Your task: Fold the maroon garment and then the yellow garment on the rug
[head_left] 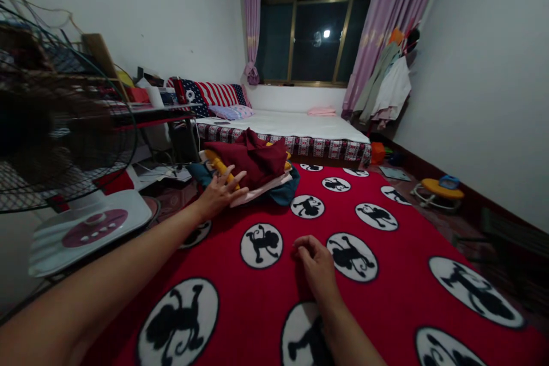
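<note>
My left hand (222, 190) rests against the near left side of a pile of folded clothes, its fingers spread. On top of the pile lies a dark red garment (253, 163); yellow, pale pink and teal cloth (285, 191) shows beneath it. The pile sits on a red blanket (295, 231) printed with black monkeys in white ovals. Over the middle of the blanket is my right hand (316, 266), its fingers curled together with nothing visible in them. The tips of its fingers are partly hidden.
At the left stands a fan (64, 120) with a white base, beside a cluttered desk (171, 107). Behind the pile is a bed (278, 120) with pillows. A small yellow stool (441, 187) stands at right, and clothes (392, 88) hang near the curtain.
</note>
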Tool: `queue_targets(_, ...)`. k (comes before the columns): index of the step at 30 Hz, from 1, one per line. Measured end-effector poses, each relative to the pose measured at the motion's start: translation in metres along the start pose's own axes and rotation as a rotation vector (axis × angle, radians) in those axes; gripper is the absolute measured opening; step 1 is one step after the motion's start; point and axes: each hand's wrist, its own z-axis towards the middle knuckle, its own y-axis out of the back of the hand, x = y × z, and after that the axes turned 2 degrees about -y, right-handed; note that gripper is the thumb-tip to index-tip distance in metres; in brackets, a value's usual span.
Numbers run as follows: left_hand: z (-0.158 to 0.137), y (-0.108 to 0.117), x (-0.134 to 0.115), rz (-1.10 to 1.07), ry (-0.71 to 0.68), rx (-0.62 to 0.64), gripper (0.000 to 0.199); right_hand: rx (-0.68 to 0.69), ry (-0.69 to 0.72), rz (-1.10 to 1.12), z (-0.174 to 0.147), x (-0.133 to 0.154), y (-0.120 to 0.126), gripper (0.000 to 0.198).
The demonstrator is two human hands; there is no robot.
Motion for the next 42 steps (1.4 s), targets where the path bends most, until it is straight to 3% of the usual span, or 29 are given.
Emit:
queue_targets(3,-0.018,-0.004,0.039,-0.047,0.054,0.017,0.047,-0.001,0.004,-0.038,0.001,0.000,-0.001,0.012)
queue_targets(6,-0.036,-0.009,0.061,-0.057,0.107,0.031,0.048,-0.004,0.006,-0.080,0.001,0.002,-0.002,0.013)
queue_targets(10,-0.048,-0.006,0.057,-0.032,0.085,0.053,0.046,-0.034,0.007,-0.196,0.002,0.003,-0.002,0.015)
queue_targets(13,-0.046,0.012,0.046,-0.048,0.042,0.092,0.036,-0.036,0.027,-0.222,0.003,0.001,-0.002,0.015)
queue_targets(16,-0.034,0.035,0.041,-0.074,0.070,0.127,0.047,-0.031,0.032,-0.224,0.004,-0.002,-0.002,0.016)
queue_targets(19,-0.009,0.049,0.044,-0.024,0.227,0.079,0.052,-0.028,0.024,-0.239,0.004,-0.002,-0.002,0.016)
queue_targets(22,0.021,0.045,0.050,0.048,0.473,0.011,0.058,-0.031,0.027,-0.243,0.004,0.001,-0.002,0.015)
queue_targets(25,0.044,0.033,0.055,0.025,0.678,0.080,0.068,-0.048,0.026,-0.198,0.003,0.003,-0.002,0.015)
queue_targets(28,0.056,0.029,0.057,-0.012,0.727,0.134,0.054,-0.055,0.019,-0.182,0.003,0.004,-0.003,0.015)
queue_targets(32,0.068,0.046,0.055,-0.063,0.680,0.173,0.022,-0.045,0.003,-0.155,0.006,0.003,-0.004,0.014)
queue_targets(35,0.071,0.070,0.037,-0.079,0.637,0.125,0.015,-0.085,-0.048,0.058,0.009,0.005,-0.002,0.018)
queue_targets(37,0.063,0.087,0.007,-0.110,0.603,0.050,0.015,-0.143,-0.088,0.238,0.011,0.009,0.001,0.032)
queue_targets(40,0.027,0.113,-0.068,-0.333,0.421,-0.039,0.011,-0.130,-0.089,0.457,0.013,0.014,0.007,0.053)
queue_targets(42,-0.007,0.131,-0.125,-0.546,0.178,0.086,0.006,-0.037,-0.071,0.466,0.013,0.016,0.009,0.062)
